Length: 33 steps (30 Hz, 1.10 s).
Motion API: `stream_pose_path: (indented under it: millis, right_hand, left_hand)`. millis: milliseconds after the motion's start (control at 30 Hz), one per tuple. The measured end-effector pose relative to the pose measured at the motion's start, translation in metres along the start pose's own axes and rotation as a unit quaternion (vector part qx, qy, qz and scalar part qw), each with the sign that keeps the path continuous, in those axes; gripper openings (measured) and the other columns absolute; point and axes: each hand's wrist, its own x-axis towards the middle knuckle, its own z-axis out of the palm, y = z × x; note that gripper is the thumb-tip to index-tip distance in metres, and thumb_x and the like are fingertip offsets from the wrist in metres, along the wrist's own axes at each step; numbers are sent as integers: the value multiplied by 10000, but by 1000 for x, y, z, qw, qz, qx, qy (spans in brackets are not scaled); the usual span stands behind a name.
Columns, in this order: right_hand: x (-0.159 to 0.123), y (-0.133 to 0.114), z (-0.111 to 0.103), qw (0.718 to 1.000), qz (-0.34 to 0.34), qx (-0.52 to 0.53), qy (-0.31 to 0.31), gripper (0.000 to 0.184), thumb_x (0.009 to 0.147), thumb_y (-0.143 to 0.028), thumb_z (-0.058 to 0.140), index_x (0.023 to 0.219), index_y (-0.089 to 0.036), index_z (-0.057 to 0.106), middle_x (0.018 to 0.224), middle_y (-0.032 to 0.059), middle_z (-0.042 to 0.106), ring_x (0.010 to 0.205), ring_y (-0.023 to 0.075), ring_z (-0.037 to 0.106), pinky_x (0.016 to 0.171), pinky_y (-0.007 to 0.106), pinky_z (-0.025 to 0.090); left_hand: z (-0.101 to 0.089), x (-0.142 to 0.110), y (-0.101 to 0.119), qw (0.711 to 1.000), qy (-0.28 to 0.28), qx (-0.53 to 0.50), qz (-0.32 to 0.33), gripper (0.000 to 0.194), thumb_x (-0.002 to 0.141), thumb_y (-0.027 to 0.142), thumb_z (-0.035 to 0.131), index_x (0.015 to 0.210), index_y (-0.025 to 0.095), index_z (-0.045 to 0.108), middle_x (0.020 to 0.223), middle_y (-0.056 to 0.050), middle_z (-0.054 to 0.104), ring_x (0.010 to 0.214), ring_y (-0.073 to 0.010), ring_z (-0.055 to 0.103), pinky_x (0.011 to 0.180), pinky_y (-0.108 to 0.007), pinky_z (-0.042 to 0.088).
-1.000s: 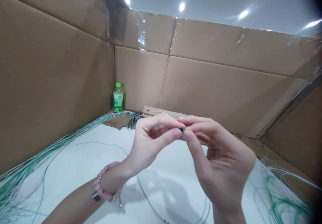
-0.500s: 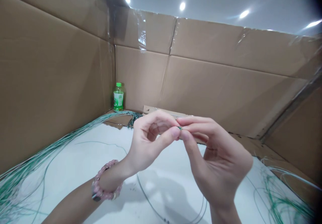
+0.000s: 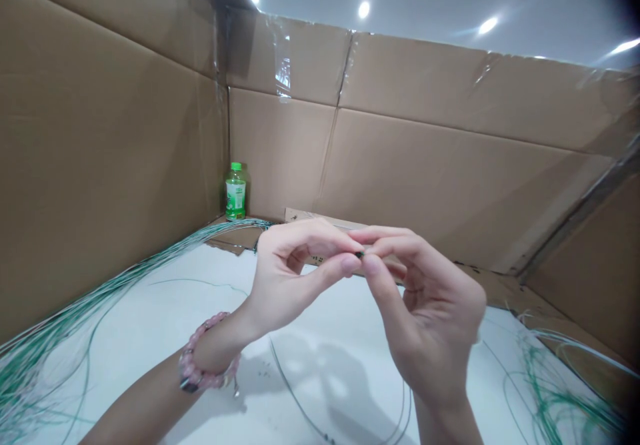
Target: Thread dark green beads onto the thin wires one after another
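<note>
My left hand (image 3: 287, 285), with a pink bead bracelet (image 3: 207, 355) at the wrist, is closed in a pinch of thumb and forefinger. Between its fingertips and those of my right hand (image 3: 430, 318) sits a tiny dark green piece (image 3: 359, 254), mostly covered, its kind too small to make out. The right hand pinches it from the other side, thumb below and fingers above. Both hands are held over a white surface (image 3: 200, 298), fingertips meeting. A thin wire (image 3: 295, 395) curves over that surface beneath them, with small dark bits on it near the bottom edge.
Green and white wires (image 3: 105, 278) run in a bundle along the left side; another tangle (image 3: 555, 385) lies at the right. A green bottle (image 3: 235, 192) stands in the back left corner. Cardboard walls (image 3: 450, 165) surround the surface, and a cardboard strip (image 3: 300, 215) lies behind my hands.
My right hand has shifted slightly left and turned a little, and my left hand has moved slightly left. The fingertips still meet around the tiny piece, which now looks darker.
</note>
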Motion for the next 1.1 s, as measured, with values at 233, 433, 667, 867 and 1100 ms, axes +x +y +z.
stream_pose_path:
  millis: [233, 433, 667, 867, 1100]
  right_hand:
    - [0, 2, 0, 1000, 1, 5, 11, 124, 800, -63, 610, 798, -180, 650, 887, 30, 680, 821, 156, 658, 606, 244, 583]
    - [-3, 2, 3, 995, -60, -44, 62, 199, 723, 11, 656, 798, -173, 669, 862, 23, 681, 811, 162, 653, 654, 291, 588]
    - [-2, 2, 4, 997, -43, -33, 59, 164, 770, -21, 634, 810, -179, 656, 848, 19, 678, 812, 153, 649, 598, 260, 583]
    - [0, 1, 3, 996, -48, -56, 48, 151, 783, -23, 627, 808, -172, 636, 803, 1, 649, 761, 119, 620, 591, 228, 578]
    - [1, -1, 0, 994, -45, -96, 35, 133, 807, -67, 626, 762, -192, 619, 713, -31, 610, 640, 84, 546, 557, 218, 496]
  left_hand:
    - [-1, 0, 1, 998, 16, 51, 16, 122, 763, 88, 686, 797, 197, 729, 732, 1, 717, 597, -84, 646, 524, -153, 527]
    - [-4, -1, 0, 989, 19, 129, 64, 153, 773, 78, 667, 823, 216, 713, 760, 1, 722, 676, -119, 658, 601, -217, 536]
    - [0, 2, 2, 995, 18, 95, 34, 114, 796, 95, 643, 805, 192, 701, 815, -7, 730, 611, -84, 643, 530, -161, 520]
    - [2, 1, 2, 995, 13, 92, 24, 92, 789, 103, 652, 779, 183, 697, 796, -9, 729, 613, -88, 644, 523, -157, 520]
    - [-1, 1, 2, 993, 46, 106, 38, 58, 780, 126, 672, 771, 176, 698, 676, 13, 677, 562, -75, 612, 504, -153, 504]
